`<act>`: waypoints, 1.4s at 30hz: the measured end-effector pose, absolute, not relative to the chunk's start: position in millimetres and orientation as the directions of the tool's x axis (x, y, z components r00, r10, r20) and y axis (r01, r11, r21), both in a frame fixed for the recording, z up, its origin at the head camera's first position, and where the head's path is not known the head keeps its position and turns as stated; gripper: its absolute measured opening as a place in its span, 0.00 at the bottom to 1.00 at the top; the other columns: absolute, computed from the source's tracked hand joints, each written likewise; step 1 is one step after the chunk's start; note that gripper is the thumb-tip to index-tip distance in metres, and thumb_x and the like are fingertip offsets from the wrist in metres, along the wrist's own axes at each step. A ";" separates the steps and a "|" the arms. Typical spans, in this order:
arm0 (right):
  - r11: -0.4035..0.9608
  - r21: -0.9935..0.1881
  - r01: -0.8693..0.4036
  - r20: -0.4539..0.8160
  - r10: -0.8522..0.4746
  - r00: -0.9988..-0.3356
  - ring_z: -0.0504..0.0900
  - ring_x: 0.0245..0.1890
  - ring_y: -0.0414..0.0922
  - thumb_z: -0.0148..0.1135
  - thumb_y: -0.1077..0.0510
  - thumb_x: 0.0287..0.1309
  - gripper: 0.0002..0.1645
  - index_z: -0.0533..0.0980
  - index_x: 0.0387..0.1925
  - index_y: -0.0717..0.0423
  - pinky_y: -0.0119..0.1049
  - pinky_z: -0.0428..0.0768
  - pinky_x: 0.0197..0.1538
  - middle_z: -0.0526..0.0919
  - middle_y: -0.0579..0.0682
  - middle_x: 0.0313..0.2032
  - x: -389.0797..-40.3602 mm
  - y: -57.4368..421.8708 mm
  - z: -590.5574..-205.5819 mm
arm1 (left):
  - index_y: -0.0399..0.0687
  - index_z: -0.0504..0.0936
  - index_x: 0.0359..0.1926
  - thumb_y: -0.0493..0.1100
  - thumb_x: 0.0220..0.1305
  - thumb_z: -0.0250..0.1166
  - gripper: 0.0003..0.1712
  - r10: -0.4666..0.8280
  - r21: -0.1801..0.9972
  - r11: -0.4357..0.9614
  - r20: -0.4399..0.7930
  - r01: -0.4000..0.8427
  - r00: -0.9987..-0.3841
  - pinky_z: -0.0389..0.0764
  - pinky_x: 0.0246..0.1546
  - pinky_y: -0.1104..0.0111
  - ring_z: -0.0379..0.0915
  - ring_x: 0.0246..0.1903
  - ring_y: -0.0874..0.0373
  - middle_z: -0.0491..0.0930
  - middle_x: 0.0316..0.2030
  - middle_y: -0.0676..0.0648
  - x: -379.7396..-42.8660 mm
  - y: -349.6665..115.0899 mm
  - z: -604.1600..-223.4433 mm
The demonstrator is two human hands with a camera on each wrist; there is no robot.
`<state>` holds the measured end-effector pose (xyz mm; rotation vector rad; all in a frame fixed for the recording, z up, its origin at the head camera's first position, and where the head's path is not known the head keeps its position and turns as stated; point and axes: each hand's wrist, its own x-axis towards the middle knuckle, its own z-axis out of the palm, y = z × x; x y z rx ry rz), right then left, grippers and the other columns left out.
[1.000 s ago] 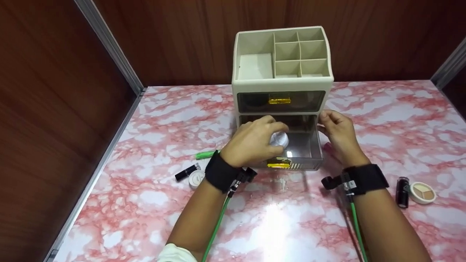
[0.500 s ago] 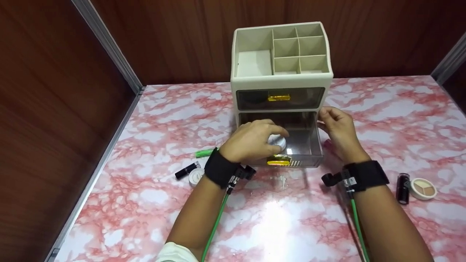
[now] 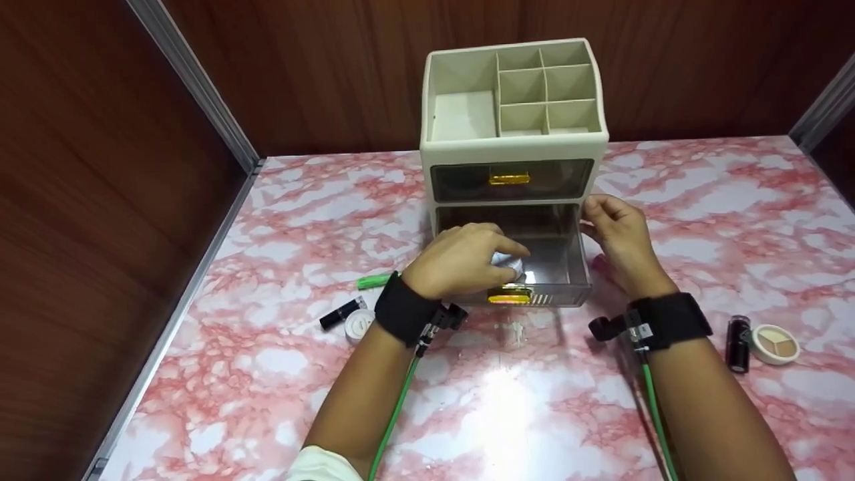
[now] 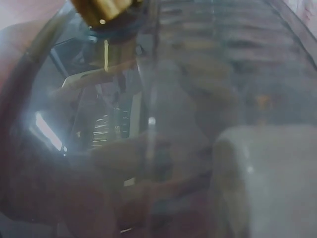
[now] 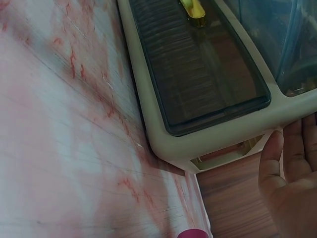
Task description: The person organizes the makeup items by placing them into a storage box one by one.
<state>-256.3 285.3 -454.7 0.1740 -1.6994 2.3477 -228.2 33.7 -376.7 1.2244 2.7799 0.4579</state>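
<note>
The left grip [image 3: 461,260] is palm down, thumb [image 3: 501,274] and index finger [image 3: 511,246] curved toward each other, tips apart. Behind it, the left forearm [image 3: 354,394] slants back to a pale sleeve [image 3: 325,466]. The right grip [image 3: 620,232] sets its thumb alongside lightly bent fingers [image 5: 296,153], with the right forearm [image 3: 711,407] behind.

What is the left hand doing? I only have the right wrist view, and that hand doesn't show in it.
Observer: The head view shows the left hand at the open drawer, with thumb and index finger around a small whitish item.
Operator: Understood. And what is on the right side of the table?
Observer: A black tube, with a round three-section palette beside it.
</note>
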 end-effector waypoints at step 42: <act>-0.354 -0.904 -0.240 0.224 0.085 -0.971 0.75 0.43 0.53 0.57 0.58 0.55 0.18 0.73 0.42 0.71 0.40 0.74 0.46 0.76 0.61 0.40 -285.5 309.1 -492.5 | 0.61 0.72 0.55 0.46 0.65 0.46 0.19 0.744 0.288 0.640 0.002 0.713 -0.668 0.69 0.46 0.69 0.68 0.48 0.64 0.75 0.48 0.58 -225.4 36.3 -375.0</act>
